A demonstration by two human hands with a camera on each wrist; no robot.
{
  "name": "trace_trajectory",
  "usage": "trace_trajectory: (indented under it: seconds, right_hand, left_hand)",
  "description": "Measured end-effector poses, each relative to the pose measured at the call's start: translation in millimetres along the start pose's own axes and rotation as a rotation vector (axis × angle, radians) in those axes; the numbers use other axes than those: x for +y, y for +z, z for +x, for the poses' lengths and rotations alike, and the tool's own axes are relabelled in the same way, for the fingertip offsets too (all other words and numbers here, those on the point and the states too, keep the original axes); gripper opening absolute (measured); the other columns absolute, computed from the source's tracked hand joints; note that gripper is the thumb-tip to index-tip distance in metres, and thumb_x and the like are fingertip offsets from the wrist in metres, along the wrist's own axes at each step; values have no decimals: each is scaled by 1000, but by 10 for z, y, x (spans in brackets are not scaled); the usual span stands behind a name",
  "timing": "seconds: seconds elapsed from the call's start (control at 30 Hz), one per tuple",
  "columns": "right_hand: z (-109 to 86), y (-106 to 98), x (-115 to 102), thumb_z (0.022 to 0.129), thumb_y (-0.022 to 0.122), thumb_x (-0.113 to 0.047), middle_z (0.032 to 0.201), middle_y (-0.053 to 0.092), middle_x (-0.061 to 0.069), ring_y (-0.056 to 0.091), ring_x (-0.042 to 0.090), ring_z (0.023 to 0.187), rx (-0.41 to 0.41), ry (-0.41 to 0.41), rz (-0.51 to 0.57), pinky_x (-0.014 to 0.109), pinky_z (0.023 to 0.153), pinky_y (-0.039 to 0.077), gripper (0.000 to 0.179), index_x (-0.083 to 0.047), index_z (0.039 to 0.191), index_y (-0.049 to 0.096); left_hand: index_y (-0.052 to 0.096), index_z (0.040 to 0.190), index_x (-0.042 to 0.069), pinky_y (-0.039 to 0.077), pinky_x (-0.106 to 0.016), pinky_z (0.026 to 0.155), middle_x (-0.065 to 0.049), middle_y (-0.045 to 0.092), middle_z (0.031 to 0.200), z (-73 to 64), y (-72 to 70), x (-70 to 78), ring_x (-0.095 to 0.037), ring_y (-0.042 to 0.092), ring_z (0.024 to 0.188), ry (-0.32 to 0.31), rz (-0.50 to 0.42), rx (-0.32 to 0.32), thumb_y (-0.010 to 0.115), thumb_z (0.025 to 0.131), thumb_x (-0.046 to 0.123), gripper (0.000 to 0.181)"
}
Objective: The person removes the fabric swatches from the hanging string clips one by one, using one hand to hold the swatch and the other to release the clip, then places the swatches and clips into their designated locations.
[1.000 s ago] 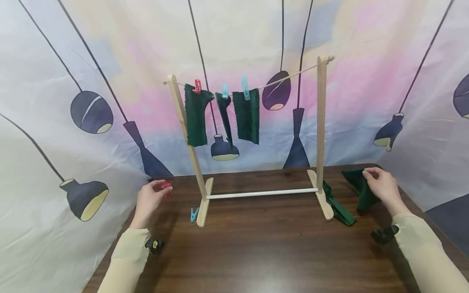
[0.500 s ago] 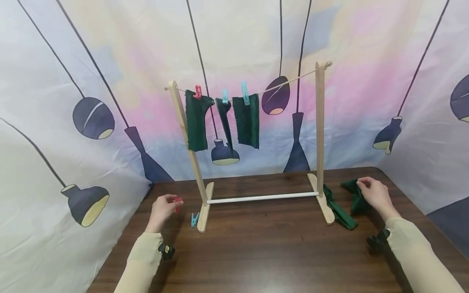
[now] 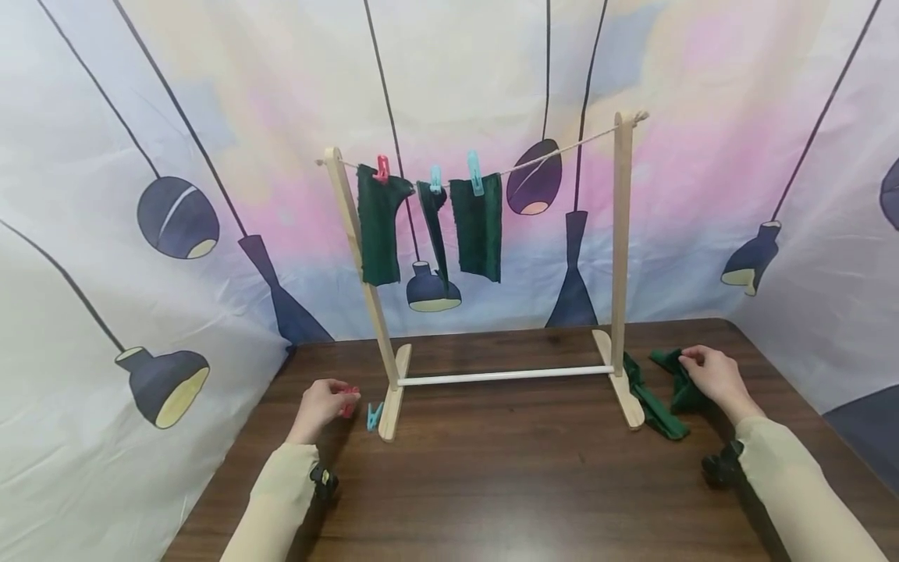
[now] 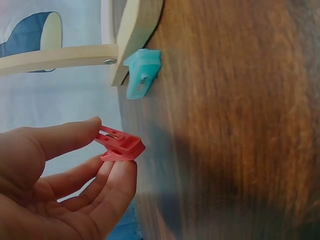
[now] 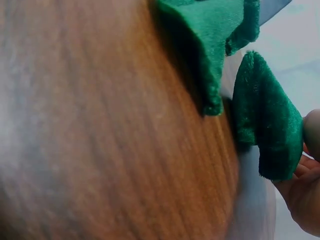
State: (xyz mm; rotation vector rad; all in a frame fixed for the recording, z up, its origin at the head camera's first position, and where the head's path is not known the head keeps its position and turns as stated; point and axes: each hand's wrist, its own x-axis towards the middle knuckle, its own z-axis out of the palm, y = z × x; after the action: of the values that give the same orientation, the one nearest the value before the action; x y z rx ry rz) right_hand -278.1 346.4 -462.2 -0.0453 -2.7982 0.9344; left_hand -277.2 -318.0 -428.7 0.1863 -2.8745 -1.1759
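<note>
Between thumb and fingers, my left hand pinches a red clothespin, low over the table's left side. A blue clothespin stands on the table by the rack's left foot, just right of that hand. At the far right, my right hand pinches a green velvety cloth by its upper part. Another green cloth lies on the table between that hand and the rack's right foot. Several green cloth pieces hang from the string, held by one red and two blue clothespins.
The wooden rack stands mid-table, with a string across its top and a white bar low between its posts. A lamp-patterned curtain closes off the back and sides of the brown table.
My left hand has moved right and down with the red clothespin, closer to the blue one. My right hand has shifted slightly left and lower with the green cloth.
</note>
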Motion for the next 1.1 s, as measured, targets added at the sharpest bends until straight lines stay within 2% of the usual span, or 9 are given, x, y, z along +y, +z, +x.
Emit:
trace_trajectory:
  seconds: [0.2,0.37,0.53,0.67,0.97,1.1]
  right_hand:
    - [-9,26,-38,104,52,-12,112,58,39,58,52,98,-55,-4,2,58,76,50,36,19,121,53]
    - [-13,61,-44,102,55,-12,106,60,35,59,48,96,-78,-14,-3,56,75,50,37,20,120,53]
    - [-27,43,-35,103,55,-15,109,59,38,58,51,98,-72,5,9,57,77,50,40,20,121,52]
    - [-24,22,-26,104,54,-18,109,59,37,57,51,98,-64,28,20,58,78,49,41,20,120,53]
    - [-29,1,-26,105,50,-16,116,55,41,54,55,102,-108,40,21,59,79,49,41,21,124,50]
    - [-39,7,-23,105,50,-16,117,54,42,54,56,102,-119,47,18,60,80,48,41,20,124,50]
  left_hand:
    - [61,115,-15,53,-30,62,-16,67,87,17,18,-24,-18,62,71,-35,-2,-35,71,90,15,40]
    - [64,111,-14,53,-32,65,-15,67,88,-2,28,-54,-20,62,75,-51,14,-41,73,89,14,36]
    - [66,107,-12,54,-35,69,-16,67,89,13,46,-38,-24,62,81,-53,29,-45,74,89,15,33]
    - [67,103,-10,54,-33,68,-14,67,86,32,60,-26,-24,62,80,-62,45,-63,76,88,16,32]
    - [67,103,-12,57,-34,68,-21,67,94,117,91,-57,-26,64,82,-34,100,-91,78,85,14,34]
    - [66,101,-11,57,-35,68,-20,66,93,116,95,-68,-26,65,82,-33,116,-98,79,84,15,33]
